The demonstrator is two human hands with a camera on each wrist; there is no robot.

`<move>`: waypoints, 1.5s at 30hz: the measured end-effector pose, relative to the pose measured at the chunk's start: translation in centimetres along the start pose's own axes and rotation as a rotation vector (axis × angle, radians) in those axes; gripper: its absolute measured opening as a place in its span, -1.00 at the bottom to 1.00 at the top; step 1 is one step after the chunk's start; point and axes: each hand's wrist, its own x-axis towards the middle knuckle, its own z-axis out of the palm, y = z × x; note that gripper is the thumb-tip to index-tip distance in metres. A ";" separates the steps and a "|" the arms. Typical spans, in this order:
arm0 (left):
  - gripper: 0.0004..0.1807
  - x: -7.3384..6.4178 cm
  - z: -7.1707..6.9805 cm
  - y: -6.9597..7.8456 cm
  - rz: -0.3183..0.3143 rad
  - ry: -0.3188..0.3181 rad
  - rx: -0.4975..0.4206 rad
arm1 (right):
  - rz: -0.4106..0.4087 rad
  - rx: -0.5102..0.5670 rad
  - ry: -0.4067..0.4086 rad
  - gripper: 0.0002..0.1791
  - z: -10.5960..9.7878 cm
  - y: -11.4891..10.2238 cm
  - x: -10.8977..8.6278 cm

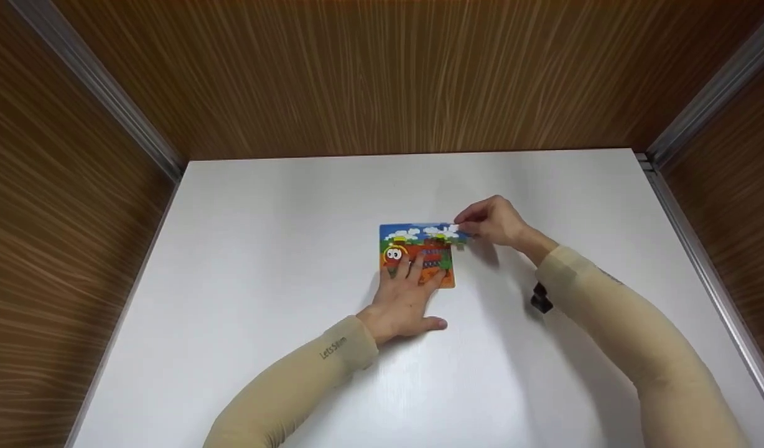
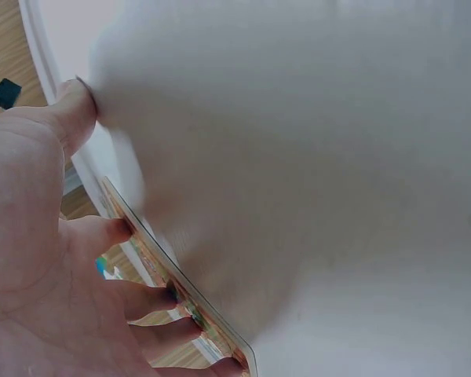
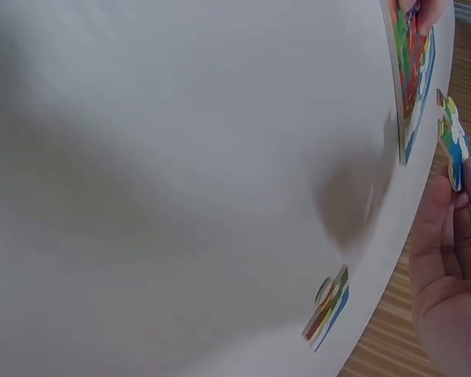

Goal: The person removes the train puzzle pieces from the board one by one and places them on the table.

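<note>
A jigsaw puzzle [image 1: 447,281] with a red train, clouds and a blue sky lies on the white table. My left hand [image 1: 402,306] rests on its lower part with fingers spread, the thumb stretched out over the table. In the left wrist view the fingertips touch the puzzle's face just inside its edge [image 2: 184,284]. My right hand [image 1: 498,223] pinches a puzzle piece [image 3: 454,143] of blue, white and green between thumb and fingers. It holds the piece above the table at the puzzle's upper right corner, overlapping that corner in the head view.
Another puzzle piece [image 3: 328,311], striped in brown, green and blue, lies on the table in the right wrist view. Wood-grain panels [image 1: 382,74] stand behind the table [image 1: 264,249] and along both sides. A small black device [image 1: 541,298] shows under the right sleeve.
</note>
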 end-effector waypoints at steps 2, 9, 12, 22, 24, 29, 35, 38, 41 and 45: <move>0.11 0.0 0.0 0.0 0.002 -0.001 0.001 | 0.001 -0.007 0.007 -0.80 -0.3 0.3 -0.3; 0.12 0.0 0.0 -0.1 -0.006 -0.015 0.005 | 0.024 -0.019 0.023 -0.78 -1.4 1.2 -1.4; 0.12 0.1 0.0 -0.2 -0.006 -0.014 0.009 | 0.036 -0.015 0.035 -0.78 -2.0 1.5 -1.9; 0.11 0.1 0.1 -0.2 0.001 -0.007 0.000 | 0.102 0.022 0.081 -0.74 -4.1 2.7 -3.6; 0.11 0.1 0.1 -0.2 0.000 -0.006 -0.002 | 0.119 0.021 0.093 -0.73 -4.5 3.0 -3.8; 0.11 0.0 0.0 -0.1 -0.005 -0.006 -0.002 | 0.152 0.029 0.112 -0.69 -5.4 4.2 -4.1; 0.12 -0.1 0.0 -0.1 -0.004 -0.005 -0.001 | 0.204 0.030 0.122 -0.66 -6.5 5.4 -4.6; 0.12 -0.1 0.0 -0.1 -0.006 -0.004 0.000 | 0.224 0.023 0.128 -0.65 -6.9 5.9 -4.8; 0.12 -0.2 0.0 -0.1 -0.005 -0.003 -0.001 | 0.244 0.019 0.134 -0.63 -7.3 6.5 -4.9; 0.12 -0.2 0.0 -0.1 -0.002 -0.003 -0.001 | 0.269 0.008 0.140 -0.61 -8.0 7.5 -5.1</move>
